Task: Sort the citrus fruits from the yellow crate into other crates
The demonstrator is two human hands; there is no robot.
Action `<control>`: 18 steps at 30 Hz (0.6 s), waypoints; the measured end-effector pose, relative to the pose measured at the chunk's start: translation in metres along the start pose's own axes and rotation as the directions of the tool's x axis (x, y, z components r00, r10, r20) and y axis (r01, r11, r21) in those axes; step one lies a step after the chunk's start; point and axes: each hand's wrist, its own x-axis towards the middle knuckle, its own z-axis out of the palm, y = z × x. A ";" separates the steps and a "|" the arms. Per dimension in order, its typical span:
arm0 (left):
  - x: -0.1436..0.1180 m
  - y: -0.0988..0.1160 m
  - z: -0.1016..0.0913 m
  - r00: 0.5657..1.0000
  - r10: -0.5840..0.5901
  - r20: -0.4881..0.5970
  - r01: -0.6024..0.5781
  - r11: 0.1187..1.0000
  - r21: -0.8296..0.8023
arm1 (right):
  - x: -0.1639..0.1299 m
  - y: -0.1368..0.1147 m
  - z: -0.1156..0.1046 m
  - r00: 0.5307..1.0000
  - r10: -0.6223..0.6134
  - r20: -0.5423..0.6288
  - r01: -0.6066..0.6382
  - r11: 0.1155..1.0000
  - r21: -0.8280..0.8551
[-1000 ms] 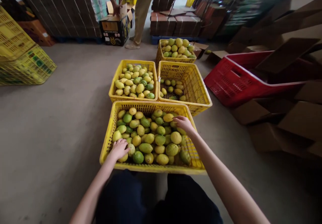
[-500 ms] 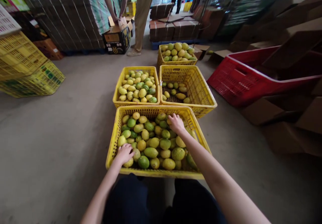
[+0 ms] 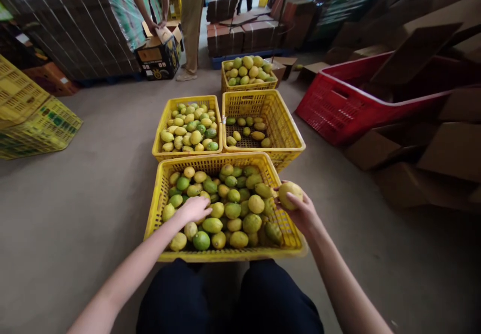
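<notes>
here, yellow crates [image 3: 160,200] sit on grey concrete floor [image 3: 75,214].

A yellow-green lemon [image 3: 289,194] is lifted above the right rim of the near yellow crate [image 3: 225,255], which is heaped with yellow and green lemons [image 3: 229,209].

Bare forearms, no sleeves in view, no rings or watch on hands; dark navy trousers [image 3: 225,299] on both legs.

red crate [image 3: 338,111], cardboard boxes [image 3: 443,148] — stacked yellow crates [image 3: 33,118]
</notes>
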 end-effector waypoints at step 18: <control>0.139 0.070 -0.042 0.996 -0.009 -0.085 0.051 0.865 0.499 | -0.023 0.061 -0.005 0.926 -0.368 0.083 0.343 0.732 -0.589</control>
